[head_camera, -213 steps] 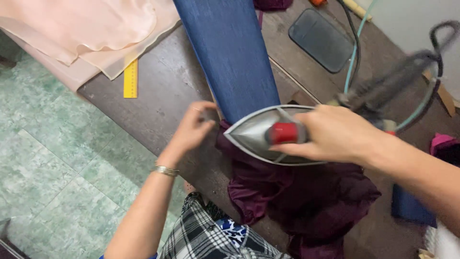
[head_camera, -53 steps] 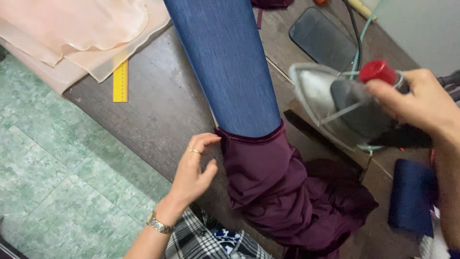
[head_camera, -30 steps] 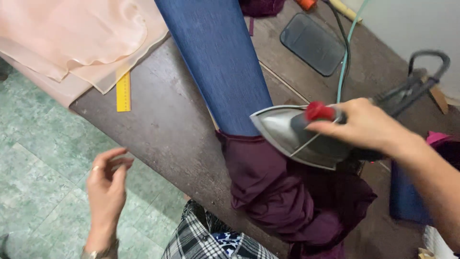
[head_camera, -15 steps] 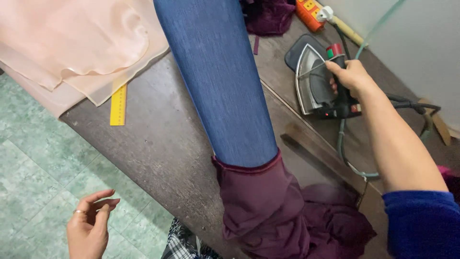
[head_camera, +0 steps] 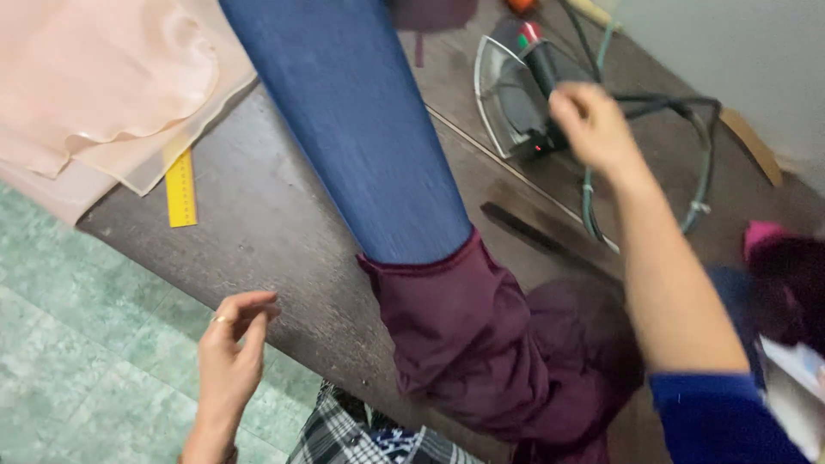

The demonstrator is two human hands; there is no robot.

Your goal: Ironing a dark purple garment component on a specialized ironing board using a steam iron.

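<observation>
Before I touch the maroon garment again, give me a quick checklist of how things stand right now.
1. Iron set down on the table, clear of cloth: ok.
2. Right hand off the iron: cannot tell, blurred beside it.
3. Left hand empty, off the table edge: ok.
4. Maroon garment pulled over the blue padded board: ok.
5. Cord clear of the garment: ok.
6. Iron switched off: cannot tell.

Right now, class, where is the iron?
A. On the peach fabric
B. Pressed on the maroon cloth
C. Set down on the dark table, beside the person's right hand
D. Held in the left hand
C: the iron rests on the dark table by the right hand, off the maroon cloth.
</observation>
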